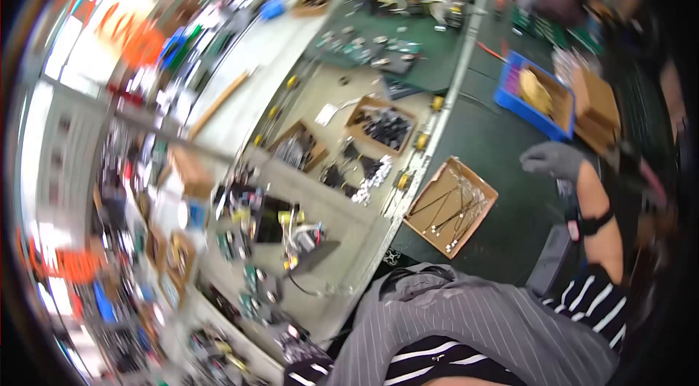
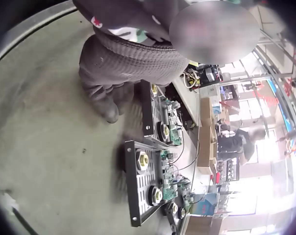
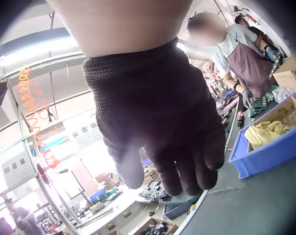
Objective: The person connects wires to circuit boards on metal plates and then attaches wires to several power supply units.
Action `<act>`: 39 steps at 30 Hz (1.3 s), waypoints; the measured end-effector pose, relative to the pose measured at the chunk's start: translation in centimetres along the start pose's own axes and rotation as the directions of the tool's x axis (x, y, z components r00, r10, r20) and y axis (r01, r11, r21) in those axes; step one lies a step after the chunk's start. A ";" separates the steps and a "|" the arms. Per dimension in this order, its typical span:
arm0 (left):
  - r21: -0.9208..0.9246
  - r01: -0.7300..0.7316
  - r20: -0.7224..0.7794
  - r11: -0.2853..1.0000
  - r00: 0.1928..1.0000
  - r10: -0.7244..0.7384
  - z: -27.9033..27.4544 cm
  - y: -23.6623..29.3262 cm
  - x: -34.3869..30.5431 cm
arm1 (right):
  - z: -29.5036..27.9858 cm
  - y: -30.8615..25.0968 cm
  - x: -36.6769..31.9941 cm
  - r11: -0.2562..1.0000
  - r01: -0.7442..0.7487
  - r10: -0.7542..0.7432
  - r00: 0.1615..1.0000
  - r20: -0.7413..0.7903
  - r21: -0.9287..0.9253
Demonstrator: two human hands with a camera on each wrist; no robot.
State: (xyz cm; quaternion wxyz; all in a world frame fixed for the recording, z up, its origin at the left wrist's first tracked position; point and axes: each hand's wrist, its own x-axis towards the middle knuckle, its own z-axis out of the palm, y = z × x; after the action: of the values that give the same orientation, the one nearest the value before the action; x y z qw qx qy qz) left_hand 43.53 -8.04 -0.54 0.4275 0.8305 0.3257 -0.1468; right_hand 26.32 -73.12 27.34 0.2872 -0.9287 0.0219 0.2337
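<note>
Left wrist view has the gloved left hand (image 2: 113, 83) over a grey bench surface (image 2: 40, 147), its fingers bunched and pointing down with the tips at or just above the surface; I cannot tell whether they pinch anything. At 5 o'clock from that hand, just beside it, a black metal plate (image 2: 137, 196) with brass-coloured fittings lies flat, and green circuit boards (image 2: 170, 188) sit along its right edge. In the head view, going rightward, a cardboard box of black parts (image 1: 382, 124) stands on the pale bench. Next comes a shallow cardboard tray (image 1: 428, 188) holding thin metal rods (image 1: 451, 207), set on the dark green mat (image 1: 502, 146). The gloved right hand (image 1: 552, 160) hovers above that mat at 2 o'clock from the tray, near it but apart. Its fingers hang relaxed and loosely spread, holding nothing, as the right wrist view shows plainly. A blue plastic bin (image 1: 524, 115) with a yellow cloth (image 1: 535, 91) inside lies at 11 o'clock from this hand, near but not touching.
</note>
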 end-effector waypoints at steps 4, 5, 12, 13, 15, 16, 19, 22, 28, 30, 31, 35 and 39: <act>0.019 -0.212 0.121 0.977 0.971 0.208 2.1 8.9 2.0 | 0.5 -1.6 -1.7 0.988 -0.142 0.141 0.990 0.026 0.057; -0.002 -0.244 0.139 0.970 0.960 0.242 2.6 10.2 2.0 | 0.9 -1.6 -2.0 0.992 -0.124 0.124 0.992 0.001 0.033; -0.235 -0.367 0.276 0.900 0.862 0.424 10.5 19.2 -3.6 | 2.2 -1.3 -2.6 0.991 -0.117 0.116 0.993 0.015 0.057; -0.271 -0.372 0.282 0.888 0.851 0.443 11.0 20.1 -4.7 | 2.2 -1.6 -2.6 0.993 -0.112 0.111 0.994 0.021 0.040; -0.335 -0.375 0.282 0.864 0.835 0.472 11.3 21.4 -6.7 | 2.3 -2.1 -2.5 0.992 -0.108 0.108 0.994 0.014 0.059; -0.366 -0.375 0.278 0.852 0.829 0.484 11.3 21.9 -7.7 | 2.3 -2.3 -2.4 0.993 -0.094 0.093 0.996 0.015 0.074; -0.445 -0.360 0.260 0.820 0.824 0.504 10.8 22.3 -10.6 | 2.6 -3.4 -2.3 0.988 -0.099 0.097 0.995 0.024 0.117; -0.532 -0.352 0.205 0.770 0.829 0.520 9.2 22.7 -13.1 | 3.0 -3.7 -1.7 0.994 -0.076 0.074 0.997 0.025 0.074; -0.672 -0.395 -0.159 0.626 0.903 0.399 -2.4 16.8 -17.0 | 4.5 -1.5 -1.4 0.982 0.140 -0.131 0.989 -0.074 0.129; -0.674 -0.472 -0.386 0.568 0.881 0.274 -9.7 11.6 -19.3 | 5.3 -1.4 -2.2 0.974 0.112 -0.077 0.981 -0.179 0.195; -0.668 -0.515 -0.490 0.537 0.847 0.203 -12.7 9.0 -21.0 | 5.7 -0.3 -1.9 0.968 0.105 -0.075 0.988 -0.137 0.226; -0.590 -0.688 -0.711 0.424 0.691 0.131 -17.0 3.3 -25.9 | 5.6 -1.6 -3.1 0.926 0.012 0.008 0.999 -0.050 0.378; -0.761 -0.561 -0.526 0.326 0.828 0.197 -14.0 5.6 -28.1 | 5.4 -3.8 -3.5 0.963 -0.033 0.037 0.999 -0.009 0.268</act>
State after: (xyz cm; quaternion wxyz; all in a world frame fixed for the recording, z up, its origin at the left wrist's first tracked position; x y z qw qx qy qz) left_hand 25.83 -10.81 25.85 0.7589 0.5372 0.2127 0.3002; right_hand 21.61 -67.30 26.94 0.4059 -0.8823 0.0718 0.2272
